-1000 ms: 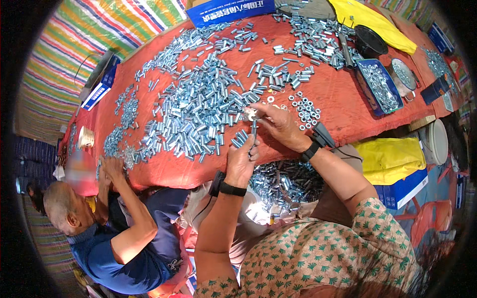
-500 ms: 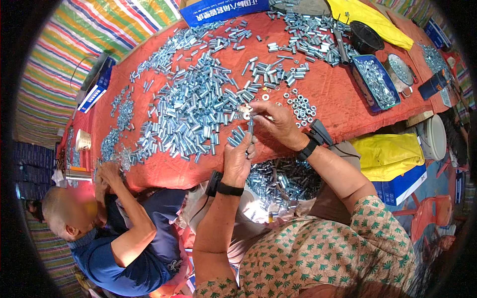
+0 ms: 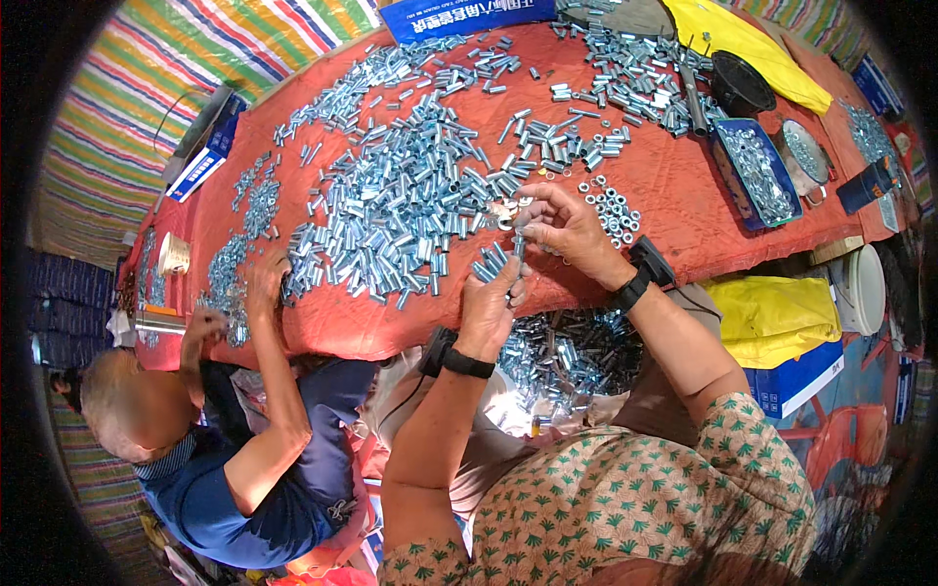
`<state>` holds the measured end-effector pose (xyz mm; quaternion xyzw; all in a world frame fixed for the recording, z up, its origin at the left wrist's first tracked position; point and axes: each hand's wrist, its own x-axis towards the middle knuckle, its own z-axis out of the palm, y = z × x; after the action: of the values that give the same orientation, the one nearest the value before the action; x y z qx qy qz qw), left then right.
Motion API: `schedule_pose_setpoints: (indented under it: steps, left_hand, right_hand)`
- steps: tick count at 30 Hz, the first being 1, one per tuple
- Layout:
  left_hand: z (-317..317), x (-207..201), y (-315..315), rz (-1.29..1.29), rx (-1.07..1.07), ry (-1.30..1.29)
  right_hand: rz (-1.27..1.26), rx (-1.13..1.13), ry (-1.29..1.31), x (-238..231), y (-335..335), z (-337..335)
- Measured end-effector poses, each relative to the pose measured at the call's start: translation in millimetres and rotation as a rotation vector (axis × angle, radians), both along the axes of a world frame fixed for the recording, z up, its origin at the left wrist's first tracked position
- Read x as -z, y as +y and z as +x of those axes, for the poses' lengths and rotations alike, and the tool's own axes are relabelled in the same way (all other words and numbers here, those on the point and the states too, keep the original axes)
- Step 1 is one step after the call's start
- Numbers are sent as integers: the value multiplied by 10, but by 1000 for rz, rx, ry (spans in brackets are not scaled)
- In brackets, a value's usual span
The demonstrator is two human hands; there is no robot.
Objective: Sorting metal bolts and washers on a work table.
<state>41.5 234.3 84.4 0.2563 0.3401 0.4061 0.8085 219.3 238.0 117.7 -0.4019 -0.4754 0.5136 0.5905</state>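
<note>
**First voice:** Here you are over the red tablecloth (image 3: 674, 217), left hand (image 3: 489, 308) curled snugly round a small bunch of metal rods (image 3: 488, 264). Your thumb presses on them, fingers wrapped, no gap showing in the fist.

**Second voice:** And look which way they point! Most of that bunch slants forward and to your left, ends poking out past your thumb, away from your body.

**First voice:** One breaks rank, though. The single rod (image 3: 519, 242) beside your right fingertips has its long axis running almost straight ahead of you, near end at your left hand, far end close under the pale washers (image 3: 506, 211). How steeply it rises off the cloth, I can't tell from up here.

**Second voice:** Those washers sit at the fingertips of your right hand (image 3: 572, 234), thumb and forefinger bent in, a narrow pinch with the pale rings caught between. They overlap, so their facing is too small to call. Whether the rod's tip touches one, I can't say either.

**First voice:** Just left of your hands spreads the big heap of sleeves (image 3: 391, 205), lying every which way; to the right, near your knuckles, the loose nuts (image 3: 618, 217).

**Second voice:** Below the table edge, dark bolts (image 3: 576, 356) lie piled before your lap, while a co-worker's hand (image 3: 266, 280) reaches onto the cloth at your left.
</note>
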Motion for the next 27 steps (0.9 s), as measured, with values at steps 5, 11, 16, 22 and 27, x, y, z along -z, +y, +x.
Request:
schedule_pose_setpoints:
  steps: [5,11,16,22,27]
  left_hand:
    - [-2,-4,-7,73,-9,87]
    - [13,-53,-10,114,2,132]
    - [-8,-48,28,60,17,58]
    - [-31,-32,35,49,7,48]
    - [-15,-38,38,71,17,83]
  right_hand:
    - [2,-208,-218,-76,7,143]
    - [34,-102,-347,-110,17,313]
    - [53,291,-288,18,137,881]
    - [279,448,-1050,59,153,808]
    - [115,383,-1322,168,262,729]
